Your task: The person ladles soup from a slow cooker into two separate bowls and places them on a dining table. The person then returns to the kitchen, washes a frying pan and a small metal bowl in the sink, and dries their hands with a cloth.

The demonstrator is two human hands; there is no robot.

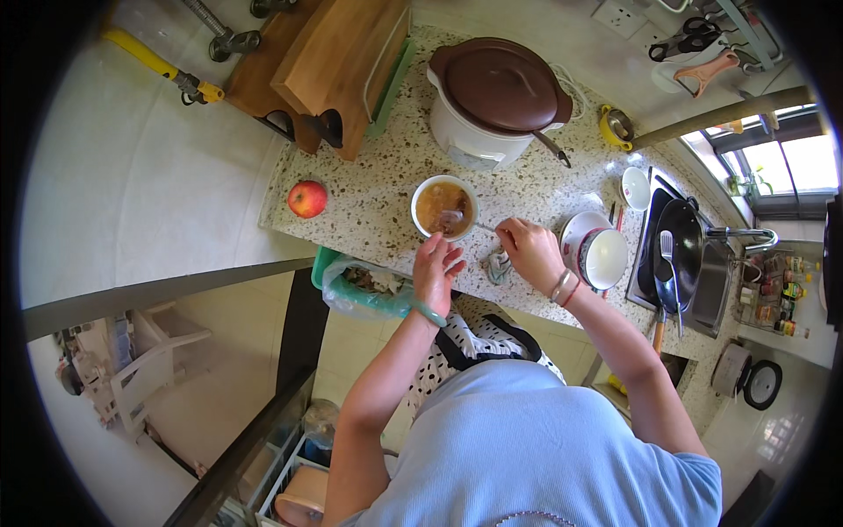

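Observation:
A white bowl (416, 200) of brownish soup (443, 204) stands on the speckled counter in front of me. My right hand (529, 253) pinches the thin handle of a metal spoon (484, 227), whose other end goes into the soup. At the bowl's near rim is my left hand (433, 270), open, its fingers loosely apart and pointing up. Whether its fingertips touch the rim, I cannot tell. A crumpled cloth (499, 268) lies beside my right hand.
Behind the bowl sits a white slow cooker (474, 140) with a brown lid (500, 83). An apple (307, 199) lies to the left, near the counter edge. Stacked bowls (604, 259) and a sink with a wok (680, 233) are rightward. A lined bin (369, 285) hangs below.

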